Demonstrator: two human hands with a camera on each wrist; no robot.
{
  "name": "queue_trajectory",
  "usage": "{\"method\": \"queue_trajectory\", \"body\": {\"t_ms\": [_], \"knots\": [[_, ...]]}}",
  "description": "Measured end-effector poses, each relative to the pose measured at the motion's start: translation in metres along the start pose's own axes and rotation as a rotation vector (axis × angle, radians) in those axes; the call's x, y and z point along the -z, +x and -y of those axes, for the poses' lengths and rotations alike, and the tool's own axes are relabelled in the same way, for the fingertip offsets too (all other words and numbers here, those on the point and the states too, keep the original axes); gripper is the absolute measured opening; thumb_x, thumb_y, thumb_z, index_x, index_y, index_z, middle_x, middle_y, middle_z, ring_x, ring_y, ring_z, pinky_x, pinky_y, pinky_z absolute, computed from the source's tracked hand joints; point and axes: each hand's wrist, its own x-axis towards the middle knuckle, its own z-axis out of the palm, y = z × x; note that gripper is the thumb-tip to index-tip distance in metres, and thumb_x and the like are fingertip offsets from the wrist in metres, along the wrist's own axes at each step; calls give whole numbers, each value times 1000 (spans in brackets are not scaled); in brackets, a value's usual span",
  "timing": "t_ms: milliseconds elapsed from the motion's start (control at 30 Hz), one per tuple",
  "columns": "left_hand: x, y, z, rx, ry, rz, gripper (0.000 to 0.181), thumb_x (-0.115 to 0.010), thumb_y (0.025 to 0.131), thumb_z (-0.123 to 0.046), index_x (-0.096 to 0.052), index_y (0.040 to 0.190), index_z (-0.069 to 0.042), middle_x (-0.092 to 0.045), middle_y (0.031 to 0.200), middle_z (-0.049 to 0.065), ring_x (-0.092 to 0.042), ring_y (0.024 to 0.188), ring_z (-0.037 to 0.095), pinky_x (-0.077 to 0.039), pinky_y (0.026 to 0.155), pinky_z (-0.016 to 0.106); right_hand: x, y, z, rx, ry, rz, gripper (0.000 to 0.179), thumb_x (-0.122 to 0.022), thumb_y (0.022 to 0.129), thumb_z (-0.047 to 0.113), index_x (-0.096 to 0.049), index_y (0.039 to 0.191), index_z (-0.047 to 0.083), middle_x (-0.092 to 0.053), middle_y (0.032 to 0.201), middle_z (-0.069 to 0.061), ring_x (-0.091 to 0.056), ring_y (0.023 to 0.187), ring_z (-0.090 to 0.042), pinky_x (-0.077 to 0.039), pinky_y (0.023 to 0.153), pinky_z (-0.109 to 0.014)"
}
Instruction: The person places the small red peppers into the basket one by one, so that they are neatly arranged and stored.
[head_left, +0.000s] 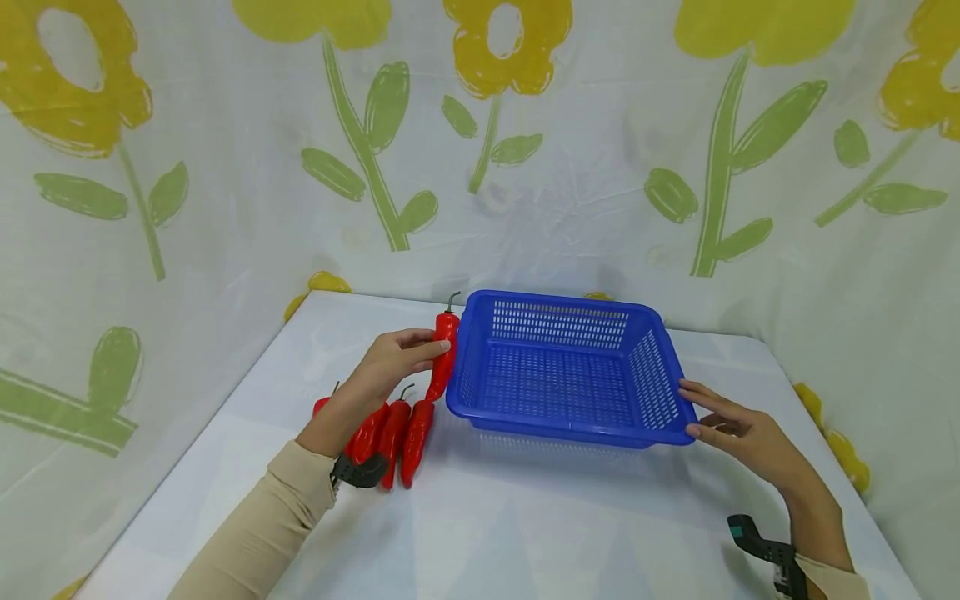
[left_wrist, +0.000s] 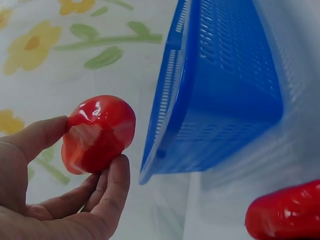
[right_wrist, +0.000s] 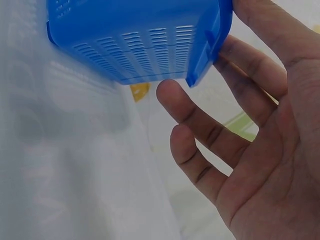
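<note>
Head view: left wrist (head_left: pixel 324 430) partly hides lying peppers (head_left: pixel 394 435).

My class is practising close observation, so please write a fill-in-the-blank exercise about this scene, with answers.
1. The left hand holds a pepper coloured ____.
2. The basket beside that pepper is coloured ____.
3. The hand gripping the basket's rim is the person's ____ one.
4. The number of peppers inside the basket is ____.

Missing words: red; blue; right; zero.
</note>
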Motion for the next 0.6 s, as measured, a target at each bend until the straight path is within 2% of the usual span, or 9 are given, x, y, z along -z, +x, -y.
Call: {"method": "queue_trajectory", "body": {"t_ms": [133,233,400,600], "knots": [[-10,9,-6,20,-11,28,66,-74,90,-39,-51,142,-5,-60,134,12,-60,120,28,-40,110,49,-1,0,-2,-2,10,-3,59,-66,97,36,-47,151,20,-39,156,-13,-60,104,-19,-51,82,-39],[-19,14,-11,19,-22,53,65,-75,90,-37,-52,141,-3,-62,132,12,-61,119,28,-40,110,49,-2,1,-3,-7,18,-2,59,-66,97,36,-47,151,20,-38,157,-12,-60,106,-24,-52,82,-41],[-34,24,-17,15,-30,94,62,-77,89,-31,-53,139,-2,-61,131,13,-62,118,27,-48,103,41,-2,1,-3,-7,24,-6,60,-66,97,37,-46,151,21,-38,157,-13,-60,108,-30,-53,83,-44],[-49,39,-26,7,-11,159,58,-78,88,-23,-54,136,1,-62,126,16,-66,111,28,-51,98,43,-2,0,-3,12,11,-11,58,-67,97,35,-48,150,22,-39,157,-11,-61,102,-18,-52,80,-36]]}}
